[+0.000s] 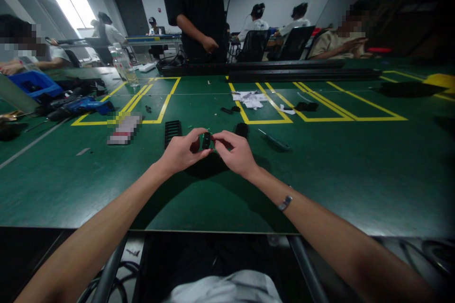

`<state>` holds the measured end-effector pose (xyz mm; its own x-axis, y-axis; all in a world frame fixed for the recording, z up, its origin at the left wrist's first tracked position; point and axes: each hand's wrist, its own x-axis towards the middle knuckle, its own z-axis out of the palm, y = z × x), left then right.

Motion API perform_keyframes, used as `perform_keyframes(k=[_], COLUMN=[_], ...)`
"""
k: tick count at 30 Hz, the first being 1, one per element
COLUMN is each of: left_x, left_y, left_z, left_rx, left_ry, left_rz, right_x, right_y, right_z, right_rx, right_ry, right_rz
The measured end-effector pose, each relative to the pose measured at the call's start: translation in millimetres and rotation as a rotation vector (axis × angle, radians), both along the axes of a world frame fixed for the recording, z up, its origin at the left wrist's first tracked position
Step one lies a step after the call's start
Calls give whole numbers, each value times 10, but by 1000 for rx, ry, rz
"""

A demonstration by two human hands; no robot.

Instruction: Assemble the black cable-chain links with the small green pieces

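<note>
Between the thumb and fingers of my left hand (182, 151) is a small black rectangular part (206, 140) with light spots on its face. My right hand (235, 150) is closed in a pinch at the part's right side; whatever lies between its fingertips is too small to make out. Behind my left hand lies a black slotted block (172, 131) on the green table. A dark ribbed piece (241, 129) sits just behind my right hand. Tiny green bits (209, 129) show around the held part. To the right rests a screwdriver (275, 141) with a teal handle.
Yellow tape (263, 122) marks rectangles on the table. Long black rails (302, 75) lie along the back. White paper scraps (250, 98), a bottle (131, 75), a blue power tool (85, 105) and a blue bin (39, 84) stand around. A person in black (199, 9) stands across the table.
</note>
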<state>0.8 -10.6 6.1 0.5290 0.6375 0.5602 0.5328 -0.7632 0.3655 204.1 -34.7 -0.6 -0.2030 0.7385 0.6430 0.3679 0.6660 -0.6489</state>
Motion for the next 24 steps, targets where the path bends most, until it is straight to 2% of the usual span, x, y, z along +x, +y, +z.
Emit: perform_keyframes(k=[24], left_x=[5], left_y=[-4], left_z=[16], left_rx=[13], left_ry=[1], left_rz=[49], right_x=[2], right_y=[9], right_z=[-8], right_rx=[6], right_ry=[2], right_rz=[14])
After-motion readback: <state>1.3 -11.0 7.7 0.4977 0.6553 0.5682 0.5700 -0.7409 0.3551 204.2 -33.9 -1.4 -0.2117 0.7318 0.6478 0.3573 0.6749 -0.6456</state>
